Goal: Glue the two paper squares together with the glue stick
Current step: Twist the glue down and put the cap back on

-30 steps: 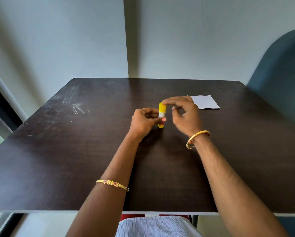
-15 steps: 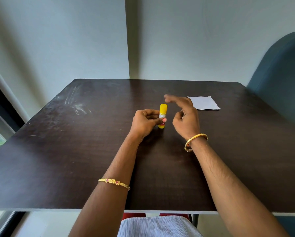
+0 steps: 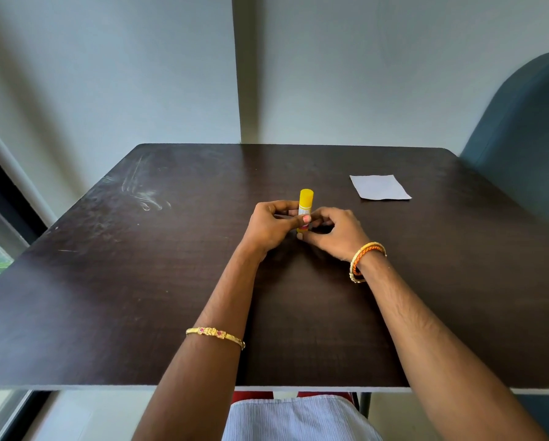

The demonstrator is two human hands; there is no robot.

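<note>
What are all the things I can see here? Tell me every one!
glue stick: one, yellow with its cap on, upright at the middle of the table, between both hands
paper: one white sheet in view, lying flat on the far right part of the table, apart from the hands; a second square cannot be made out
table: one, dark brown, with pale scuff marks at its far left
chair: one, blue-grey, beyond the table's right corner
bangles: gold, one on the left forearm, gold and orange ones at the right wrist
left hand: grips the glue stick's body
right hand: fingers curled at the stick's lower end, touching it
</note>
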